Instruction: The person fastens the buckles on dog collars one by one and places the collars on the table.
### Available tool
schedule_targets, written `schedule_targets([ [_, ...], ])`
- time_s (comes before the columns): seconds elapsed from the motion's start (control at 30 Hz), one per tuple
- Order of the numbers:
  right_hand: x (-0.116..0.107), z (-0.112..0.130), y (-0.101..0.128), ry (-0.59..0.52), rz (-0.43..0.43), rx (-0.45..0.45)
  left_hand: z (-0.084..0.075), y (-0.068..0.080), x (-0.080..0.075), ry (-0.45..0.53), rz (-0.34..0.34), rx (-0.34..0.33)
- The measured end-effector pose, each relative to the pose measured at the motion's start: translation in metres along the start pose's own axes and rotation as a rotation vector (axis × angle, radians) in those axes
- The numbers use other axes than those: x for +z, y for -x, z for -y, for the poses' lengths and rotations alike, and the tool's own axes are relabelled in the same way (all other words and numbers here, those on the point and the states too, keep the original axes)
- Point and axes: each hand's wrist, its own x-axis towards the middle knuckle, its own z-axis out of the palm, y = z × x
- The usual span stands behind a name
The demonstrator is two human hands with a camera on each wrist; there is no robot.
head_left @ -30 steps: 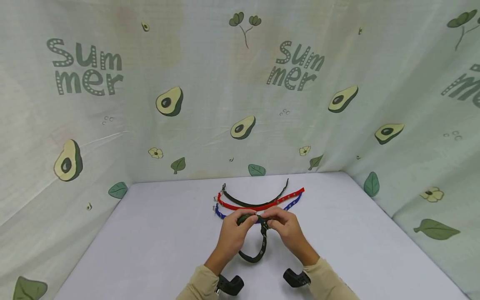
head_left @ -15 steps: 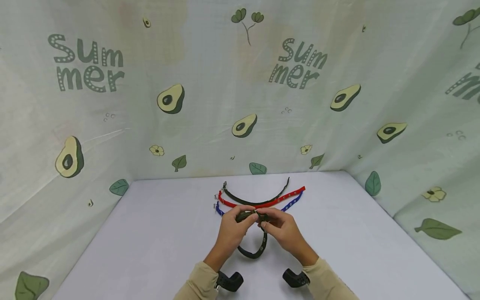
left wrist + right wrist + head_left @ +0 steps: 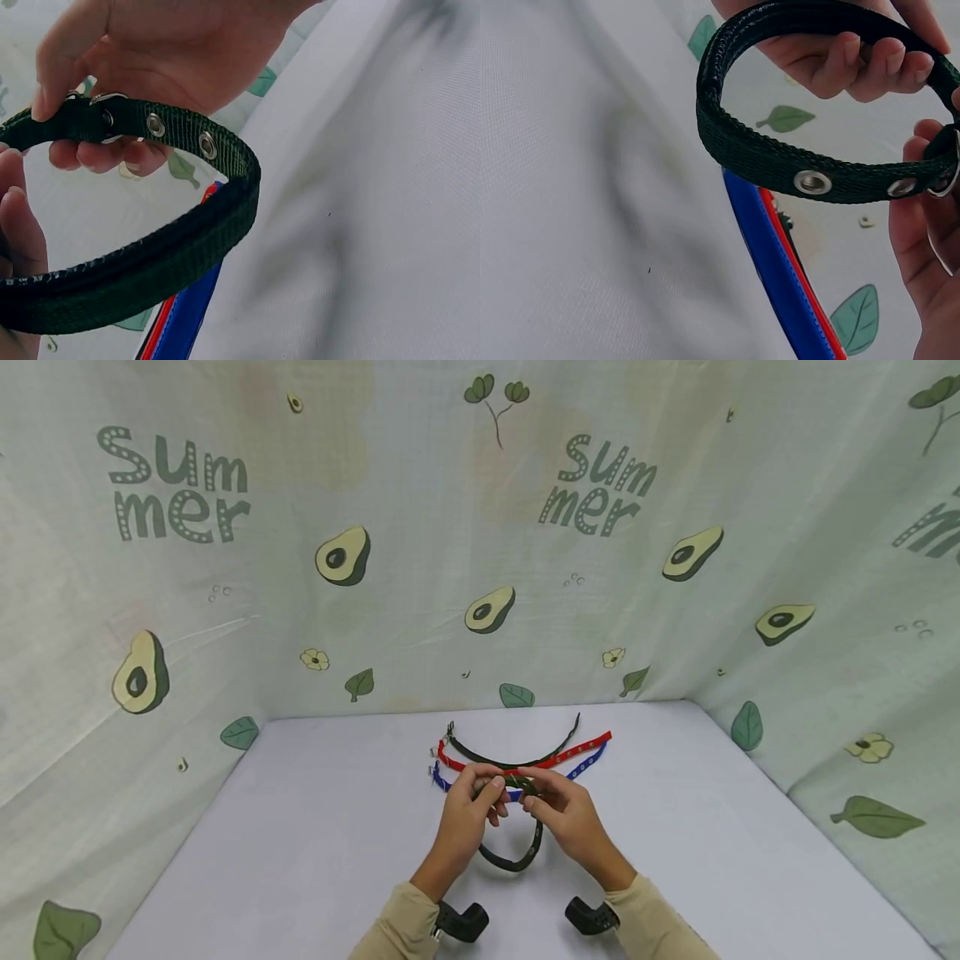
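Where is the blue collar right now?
In the head view the blue collar lies flat on the white table, nearest of three laid-out collars, just behind both hands, with the red collar right behind it.

Just beyond the hands, three open collars are lying curved side by side on the white table (image 3: 300, 827): a blue collar (image 3: 585, 767) nearest, a red collar (image 3: 577, 752) behind it, and a dark green collar (image 3: 555, 747) farthest. An avocado-print curtain (image 3: 225, 610) is hanging behind and on both sides.

Three collars (image 3: 517, 757) behind held collar (image 3: 517, 858)
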Motion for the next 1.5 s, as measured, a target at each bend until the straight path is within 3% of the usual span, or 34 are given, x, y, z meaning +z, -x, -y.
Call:
schedule_targets([
  [0.27, 0.003, 0.005, -0.003, -0.057, -0.112, 0.028, 0.0, -0.002, 0.0, 0.054, -0.003, 0.008],
  [0.57, 0.003, 0.004, -0.001, -0.047, -0.166, 0.004, 0.003, -0.003, 0.0, 0.063, -0.019, -0.014],
  [0.8, 0.005, 0.005, -0.001, 0.011, -0.161, 0.026, 0.001, -0.003, -0.001, 0.031, -0.032, -0.02],
  [1.0, 0.007, 0.027, 0.0, 0.055, -0.158, -0.002, 0.002, -0.001, 0.0, 0.006, -0.035, -0.012],
  [1.1, 0.008, 0.027, -0.001, 0.061, -0.168, 0.014, 0.003, -0.001, -0.001, -0.007, -0.033, -0.001],
  [1.3, 0.006, 0.003, -0.003, 0.063, -0.175, 0.058, 0.006, -0.002, -0.003, -0.09, -0.031, 0.034],
  [1.5, 0.006, -0.002, -0.002, 0.026, -0.181, 0.07, 0.009, 0.001, -0.005, -0.279, -0.09, 0.074],
])
